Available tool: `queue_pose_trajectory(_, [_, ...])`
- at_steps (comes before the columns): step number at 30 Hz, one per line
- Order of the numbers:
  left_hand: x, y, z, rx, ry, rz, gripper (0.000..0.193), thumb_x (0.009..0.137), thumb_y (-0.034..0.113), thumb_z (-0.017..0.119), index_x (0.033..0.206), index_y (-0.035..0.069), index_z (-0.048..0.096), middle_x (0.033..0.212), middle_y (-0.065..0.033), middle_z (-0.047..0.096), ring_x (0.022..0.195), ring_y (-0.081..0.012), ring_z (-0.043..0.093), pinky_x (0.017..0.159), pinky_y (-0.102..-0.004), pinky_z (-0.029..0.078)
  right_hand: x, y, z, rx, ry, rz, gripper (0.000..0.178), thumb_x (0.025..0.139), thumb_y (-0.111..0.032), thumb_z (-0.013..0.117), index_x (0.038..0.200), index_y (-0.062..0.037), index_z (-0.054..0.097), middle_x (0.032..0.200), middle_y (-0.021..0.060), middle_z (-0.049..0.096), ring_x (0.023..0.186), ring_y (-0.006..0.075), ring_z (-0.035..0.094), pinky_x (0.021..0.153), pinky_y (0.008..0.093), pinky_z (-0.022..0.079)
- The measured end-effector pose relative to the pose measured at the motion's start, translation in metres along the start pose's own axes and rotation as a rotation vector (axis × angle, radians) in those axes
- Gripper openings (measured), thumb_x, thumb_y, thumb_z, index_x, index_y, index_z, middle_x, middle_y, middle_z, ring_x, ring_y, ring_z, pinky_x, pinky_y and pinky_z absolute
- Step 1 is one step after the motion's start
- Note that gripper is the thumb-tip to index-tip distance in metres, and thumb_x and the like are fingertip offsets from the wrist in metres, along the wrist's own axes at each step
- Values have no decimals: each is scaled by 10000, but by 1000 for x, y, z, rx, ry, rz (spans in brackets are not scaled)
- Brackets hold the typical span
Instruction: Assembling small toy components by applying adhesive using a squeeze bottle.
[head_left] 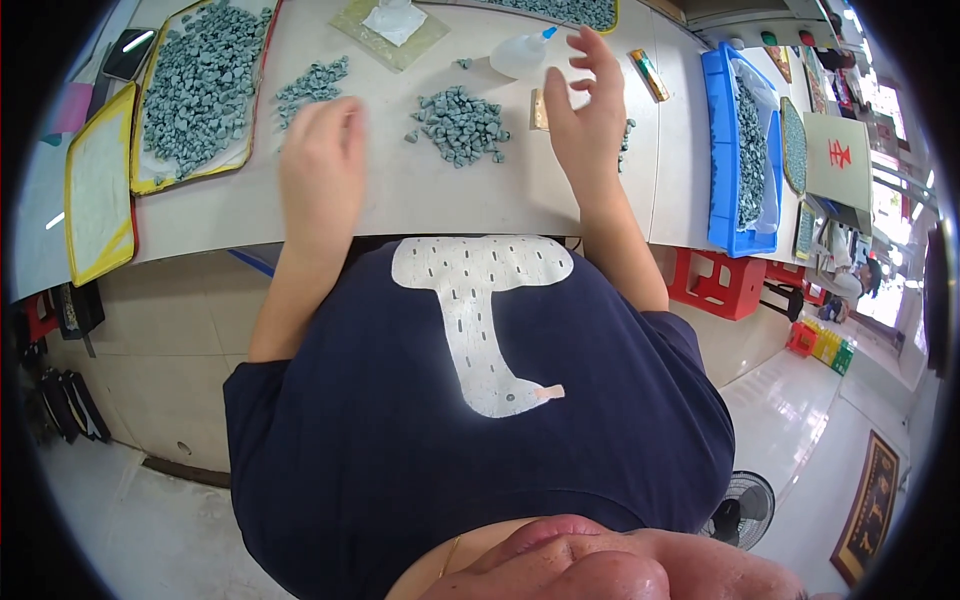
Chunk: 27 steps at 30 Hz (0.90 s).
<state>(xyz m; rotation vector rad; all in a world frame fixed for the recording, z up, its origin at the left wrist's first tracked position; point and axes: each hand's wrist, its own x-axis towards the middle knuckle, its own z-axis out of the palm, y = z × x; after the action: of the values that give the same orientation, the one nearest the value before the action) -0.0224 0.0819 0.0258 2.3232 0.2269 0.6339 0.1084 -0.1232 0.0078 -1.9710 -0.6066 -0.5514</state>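
My left hand (pixel 322 160) lies on the pale table (pixel 420 195), fingers curled loosely, holding nothing that I can see. Just beyond it is a small heap of grey-green stones (pixel 312 85). A bigger heap of the same stones (pixel 460 125) sits between my hands. My right hand (pixel 585 105) hovers above the table with fingers spread and empty. A clear squeeze bottle with a blue tip (pixel 522 55) lies just beyond it, and a small tan plate (pixel 539 110) shows at its left edge.
A yellow-rimmed tray full of stones (pixel 200 85) and an empty yellow-rimmed tray (pixel 98 195) lie at the left. A blue bin with stones (pixel 745 150) stands at the right. White cloth rests on a green pad (pixel 392 28). Red stools (pixel 715 280) and a fan (pixel 745 505) are on the floor.
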Motion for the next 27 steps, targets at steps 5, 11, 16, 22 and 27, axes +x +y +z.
queue_pose_trajectory(5, [-11,-25,-19,522,148,-89,226,839,37,596,1060,-8,599,945,-181,568,892,-351,566,779,-414,463,10,10,11,-52,-127,83,474,826,-217,708,1215,-11,530,1059,89,638,883,211,617,874,333,446])
queue_pose_trajectory(11, [-14,-39,-25,509,74,-126,201,847,28,573,1041,-23,588,964,-195,560,911,-371,555,791,-423,456,10,2,7,12,-293,262,456,819,-211,722,1179,-5,530,1024,84,643,899,174,611,849,299,457])
queue_pose_trajectory(16, [-15,-41,-23,533,140,-62,150,850,18,553,987,-34,586,955,-199,562,892,-380,552,781,-434,453,7,12,-2,156,-184,175,379,832,-145,711,1129,17,539,1004,81,635,914,137,601,837,258,458])
queue_pose_trajectory(22, [-6,-37,-27,521,107,-100,120,844,2,546,949,-26,596,930,-189,572,885,-379,553,776,-437,451,3,15,-3,299,-122,137,331,852,-76,676,1123,32,518,1026,76,607,933,119,579,837,244,454])
queue_pose_trajectory(27, [2,-21,-32,435,89,1,88,830,-4,547,908,-16,586,935,-185,573,905,-365,551,796,-415,450,1,21,-8,369,-52,162,330,879,-73,634,1149,20,468,1048,67,564,973,122,547,864,251,437])
